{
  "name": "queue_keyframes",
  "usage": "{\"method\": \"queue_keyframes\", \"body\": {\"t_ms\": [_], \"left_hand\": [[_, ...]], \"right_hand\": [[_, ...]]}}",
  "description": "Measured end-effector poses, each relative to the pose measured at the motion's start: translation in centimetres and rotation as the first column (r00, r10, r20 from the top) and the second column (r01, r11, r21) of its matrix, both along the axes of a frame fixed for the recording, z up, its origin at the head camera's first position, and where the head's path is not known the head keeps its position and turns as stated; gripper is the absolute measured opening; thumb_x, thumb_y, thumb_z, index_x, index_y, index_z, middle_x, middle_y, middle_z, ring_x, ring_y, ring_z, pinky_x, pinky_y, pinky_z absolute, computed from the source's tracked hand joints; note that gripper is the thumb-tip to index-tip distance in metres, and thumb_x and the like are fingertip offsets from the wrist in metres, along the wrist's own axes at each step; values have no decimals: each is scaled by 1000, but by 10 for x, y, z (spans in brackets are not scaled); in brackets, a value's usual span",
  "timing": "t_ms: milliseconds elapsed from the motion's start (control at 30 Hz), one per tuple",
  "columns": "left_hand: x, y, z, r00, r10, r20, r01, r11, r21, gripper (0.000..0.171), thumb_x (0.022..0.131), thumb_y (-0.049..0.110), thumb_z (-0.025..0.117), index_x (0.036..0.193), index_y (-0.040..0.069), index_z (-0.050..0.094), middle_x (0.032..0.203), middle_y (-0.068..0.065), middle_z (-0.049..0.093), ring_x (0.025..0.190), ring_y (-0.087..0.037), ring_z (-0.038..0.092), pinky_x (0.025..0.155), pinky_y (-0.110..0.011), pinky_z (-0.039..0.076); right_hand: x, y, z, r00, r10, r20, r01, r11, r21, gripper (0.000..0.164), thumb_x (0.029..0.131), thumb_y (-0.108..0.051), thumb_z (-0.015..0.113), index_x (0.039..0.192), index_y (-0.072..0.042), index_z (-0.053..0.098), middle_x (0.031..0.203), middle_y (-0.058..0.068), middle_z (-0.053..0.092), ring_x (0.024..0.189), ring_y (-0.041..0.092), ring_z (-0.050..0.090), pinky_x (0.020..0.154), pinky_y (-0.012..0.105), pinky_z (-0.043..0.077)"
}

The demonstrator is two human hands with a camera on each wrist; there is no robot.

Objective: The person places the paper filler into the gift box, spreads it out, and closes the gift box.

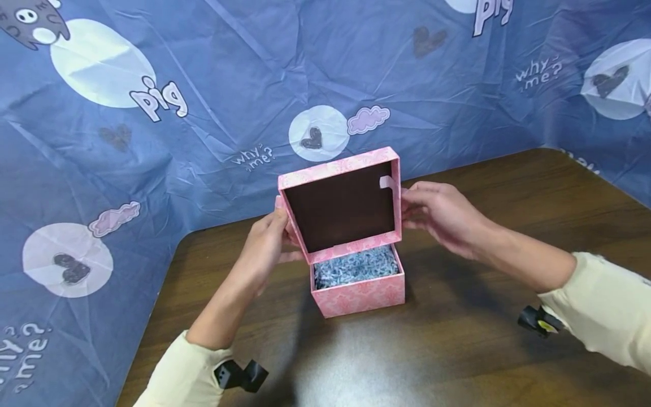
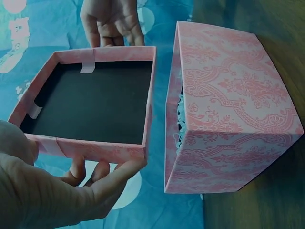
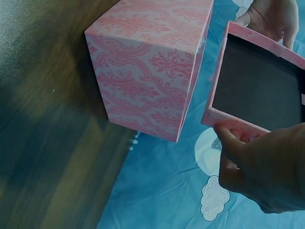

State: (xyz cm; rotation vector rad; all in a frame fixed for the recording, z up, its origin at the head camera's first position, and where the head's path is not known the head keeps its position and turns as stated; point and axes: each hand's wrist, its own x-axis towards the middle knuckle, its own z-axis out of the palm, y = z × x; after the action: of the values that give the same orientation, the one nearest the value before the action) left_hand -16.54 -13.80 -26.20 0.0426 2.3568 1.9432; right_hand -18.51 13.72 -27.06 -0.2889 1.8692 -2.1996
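A pink and white patterned box (image 1: 361, 297) stands on the table, holding blue-grey shredded paper (image 1: 356, 267). Above it, tilted with its dark inside facing me, is the matching lid (image 1: 341, 209). My left hand (image 1: 261, 243) grips the lid's left side; in the left wrist view its thumb is at the rim and its fingers spread along the outer wall. On the opposite side, my right hand (image 1: 447, 215) holds the lid with fingers against the outer wall, also seen in the right wrist view. Whether the lid's lower edge touches the box, I cannot tell.
The brown wooden table (image 1: 356, 362) reaches back to a blue printed cloth (image 1: 244, 73) that hangs behind and to the sides. Small black devices (image 1: 241, 376) are at both sleeve cuffs. Pale tape tabs (image 2: 87, 61) stick inside the lid.
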Motion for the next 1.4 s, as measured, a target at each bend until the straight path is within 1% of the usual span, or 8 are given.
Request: {"method": "queue_keyframes", "body": {"t_ms": [200, 433, 633, 800, 1000, 1200, 1300, 1400], "left_hand": [[-1, -2, 0, 1000, 0, -25, 1, 999, 42, 42, 106, 28, 31, 101, -8, 51, 104, -22, 59, 98, -31, 63, 87, -43, 53], [0, -6, 0, 999, 7, -45, -4, 997, 74, 34, 105, 19, 34, 107, -11, 49, 103, -23, 57, 102, -31, 63, 92, -39, 50], [0, -13, 1, 996, -71, -45, 77, 984, 157, 36, 104, 11, 35, 117, -21, 45, 117, -31, 53, 107, -26, 60, 97, -35, 46], [-1, -19, 1, 991, -127, -47, 134, 970, 205, 41, 104, 9, 35, 125, -26, 39, 130, -35, 44, 121, -32, 51, 100, -32, 44], [-3, -25, -1, 984, -172, -37, 176, 957, 231, 38, 102, 3, 35, 126, -27, 38, 138, -29, 41, 130, -35, 43, 101, -30, 42], [-2, -29, -2, 979, -203, -29, 204, 954, 219, 37, 101, 1, 38, 128, -25, 39, 136, -29, 44, 119, -20, 55, 102, -29, 41], [-2, -31, -2, 977, -210, -31, 212, 957, 200, 35, 100, -1, 39, 127, -24, 41, 129, -26, 49, 111, -14, 57, 102, -29, 41], [-2, -32, -3, 971, -235, -37, 237, 954, 183, 36, 99, -2, 41, 129, -21, 43, 131, -24, 51, 111, -14, 57, 102, -28, 41]], "right_hand": [[1, -2, 3, 999, -16, -39, 17, 999, 44, 20, 100, -10, 47, 86, -1, 57, 92, 9, 63, 96, 22, 62, 97, 37, 45], [1, -3, 2, 999, -13, -46, 17, 997, 72, 18, 99, -5, 46, 85, 2, 55, 107, 13, 61, 108, 23, 60, 104, 41, 40], [-2, -2, -1, 998, -5, -58, 10, 996, 90, 12, 98, -1, 45, 94, 7, 53, 112, 16, 57, 112, 24, 56, 107, 40, 37], [-3, -2, -1, 998, 2, -58, 6, 991, 135, 15, 98, 0, 40, 100, 13, 48, 116, 22, 53, 119, 32, 53, 111, 41, 31], [-3, -4, -2, 997, -24, -74, 37, 982, 183, 13, 95, 2, 43, 100, 13, 48, 105, 13, 58, 109, 24, 56, 101, 32, 38], [-3, -4, -4, 993, -41, -108, 65, 972, 227, 7, 93, 2, 48, 96, 5, 53, 95, 4, 57, 94, 16, 50, 85, 24, 42], [-2, -5, -4, 991, -43, -129, 75, 965, 250, 7, 93, 1, 52, 97, 4, 55, 98, 5, 58, 94, 16, 49, 82, 24, 43], [-1, -5, -3, 988, -44, -150, 90, 945, 314, 13, 93, 0, 54, 103, 7, 56, 110, 9, 59, 103, 19, 51, 84, 24, 43]]}}
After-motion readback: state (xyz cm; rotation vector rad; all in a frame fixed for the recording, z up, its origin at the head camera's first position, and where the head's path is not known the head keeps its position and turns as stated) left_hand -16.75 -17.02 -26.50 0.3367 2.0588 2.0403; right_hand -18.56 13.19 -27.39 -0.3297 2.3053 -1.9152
